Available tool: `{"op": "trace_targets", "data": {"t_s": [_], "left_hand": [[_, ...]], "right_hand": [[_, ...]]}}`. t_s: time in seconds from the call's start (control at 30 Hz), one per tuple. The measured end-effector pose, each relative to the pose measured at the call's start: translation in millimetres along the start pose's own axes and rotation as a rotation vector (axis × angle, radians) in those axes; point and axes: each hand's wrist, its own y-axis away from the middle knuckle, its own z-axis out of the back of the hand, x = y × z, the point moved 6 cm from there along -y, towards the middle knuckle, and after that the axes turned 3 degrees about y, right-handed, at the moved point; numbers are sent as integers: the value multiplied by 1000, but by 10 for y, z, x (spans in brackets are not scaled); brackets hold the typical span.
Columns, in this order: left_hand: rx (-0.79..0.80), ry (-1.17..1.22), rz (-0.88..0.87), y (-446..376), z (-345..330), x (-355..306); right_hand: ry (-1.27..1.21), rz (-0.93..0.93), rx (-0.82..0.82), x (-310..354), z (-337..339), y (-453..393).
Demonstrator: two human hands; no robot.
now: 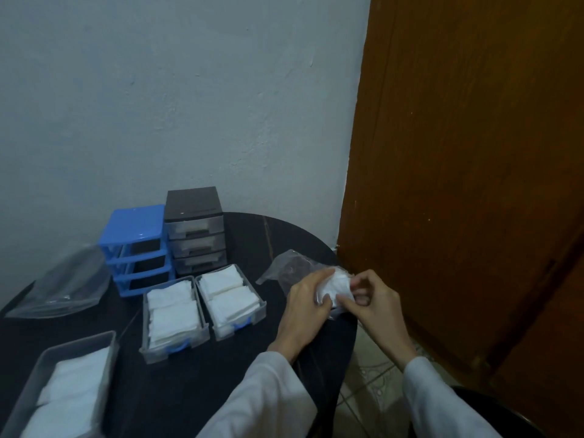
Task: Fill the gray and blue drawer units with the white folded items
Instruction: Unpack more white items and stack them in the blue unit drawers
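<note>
Near the right edge of the round black table (196,396), my left hand (305,306) and my right hand (376,300) both grip a clear plastic bag (292,263) with a bundle of white folded items (336,287) inside. The blue drawer frame (134,245) stands at the back with its slots empty. Beside it stands the gray drawer unit (194,229), its three drawers shut with white items showing through. Two pulled-out gray drawers (173,346) (230,327) with blue handles lie in front, packed with white folded items.
A third gray drawer (44,365) of white items sits at the near left. An empty clear bag (63,286) lies at the far left. A brown wooden door (467,184) rises right of the table; tiled floor (369,384) shows below.
</note>
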Motion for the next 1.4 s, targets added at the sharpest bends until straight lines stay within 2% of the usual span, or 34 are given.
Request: {"op": "trace_targets", "data": {"t_s": [0.17, 0.47, 0.7, 0.87, 1.4], "left_hand": [[0, 13, -10, 10, -1, -16], [33, -8, -28, 23, -17, -65], [75, -7, -34, 33, -42, -78], [66, -27, -63, 29, -25, -97], [94, 46, -62, 61, -21, -176]], "right_hand": [[24, -57, -34, -2, -48, -37], [99, -8, 70, -44, 42, -5], [116, -50, 93, -80, 0, -26], [156, -1, 109, -62, 36, -36], [-54, 43, 87, 148, 412, 16]]}}
